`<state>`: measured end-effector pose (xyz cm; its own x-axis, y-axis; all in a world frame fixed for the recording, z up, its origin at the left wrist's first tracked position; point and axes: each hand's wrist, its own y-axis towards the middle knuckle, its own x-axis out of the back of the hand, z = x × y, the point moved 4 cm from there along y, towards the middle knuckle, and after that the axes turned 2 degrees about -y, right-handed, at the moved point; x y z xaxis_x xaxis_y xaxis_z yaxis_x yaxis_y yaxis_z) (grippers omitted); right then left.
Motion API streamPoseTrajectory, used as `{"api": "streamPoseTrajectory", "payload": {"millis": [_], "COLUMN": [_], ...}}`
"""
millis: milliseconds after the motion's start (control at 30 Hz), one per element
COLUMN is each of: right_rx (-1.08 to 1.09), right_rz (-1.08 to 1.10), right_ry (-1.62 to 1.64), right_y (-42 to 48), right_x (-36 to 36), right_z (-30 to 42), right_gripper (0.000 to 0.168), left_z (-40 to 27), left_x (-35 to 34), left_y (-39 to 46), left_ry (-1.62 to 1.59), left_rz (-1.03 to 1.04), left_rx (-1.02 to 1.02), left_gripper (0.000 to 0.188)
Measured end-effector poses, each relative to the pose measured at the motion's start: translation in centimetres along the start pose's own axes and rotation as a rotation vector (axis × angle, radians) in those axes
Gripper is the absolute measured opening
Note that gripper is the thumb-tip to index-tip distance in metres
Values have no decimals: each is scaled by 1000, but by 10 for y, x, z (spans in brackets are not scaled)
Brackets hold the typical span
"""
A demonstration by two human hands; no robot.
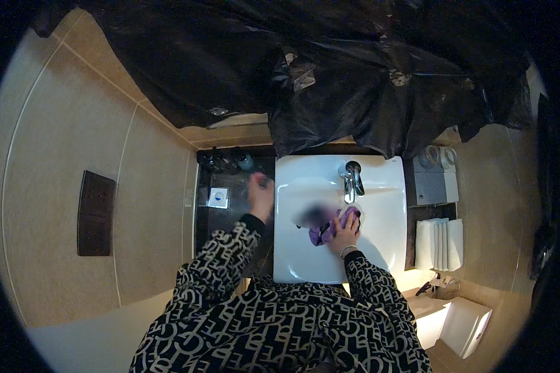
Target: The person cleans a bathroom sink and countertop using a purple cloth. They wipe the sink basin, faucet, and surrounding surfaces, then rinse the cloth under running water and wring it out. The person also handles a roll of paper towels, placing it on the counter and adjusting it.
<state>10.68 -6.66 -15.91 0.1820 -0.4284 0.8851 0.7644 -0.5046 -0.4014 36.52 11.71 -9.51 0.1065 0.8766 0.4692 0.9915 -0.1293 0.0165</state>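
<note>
Inside the white washbasin point(294, 265), my right hand point(344, 237) lies over a purple and black fabric item point(316, 236), its fingers bent around the upper right part. Much of that item is hidden by the hand. Just left of it, a dark, smeared patch point(315, 215) is too blurred to name. My left hand point(260, 196) is above the dark counter point(233, 224), beside the basin's left rim. It is blurred by motion, and its fingers look curled; whether it holds anything is unclear. Above the right hand stands a chrome faucet point(351, 182).
Dark bottles point(214, 161) and a bluish container point(246, 162) stand at the counter's back left, near a small white square item point(218, 198). To the right are a grey box point(435, 182), glasses point(447, 157) and folded white towels point(438, 245). Black plastic sheeting point(336, 93) hangs behind the basin.
</note>
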Motion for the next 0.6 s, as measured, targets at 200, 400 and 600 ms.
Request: {"api": "streamPoseTrajectory", "payload": {"millis": [200, 400, 600], "right_rx": [38, 73, 116], "right_rz": [112, 26, -3], "right_ry": [-3, 17, 96], "right_y": [19, 30, 18], "right_x": [2, -6, 18], "right_z": [-2, -11, -6], "right_gripper": [84, 68, 65], "left_z": [-49, -10, -83], "left_x": [60, 57, 79], "left_y": [94, 134, 70], "left_ry": [488, 205, 161], "left_rz": [-71, 35, 12], "left_rx": [7, 150, -318], "left_gripper": [58, 33, 22]}}
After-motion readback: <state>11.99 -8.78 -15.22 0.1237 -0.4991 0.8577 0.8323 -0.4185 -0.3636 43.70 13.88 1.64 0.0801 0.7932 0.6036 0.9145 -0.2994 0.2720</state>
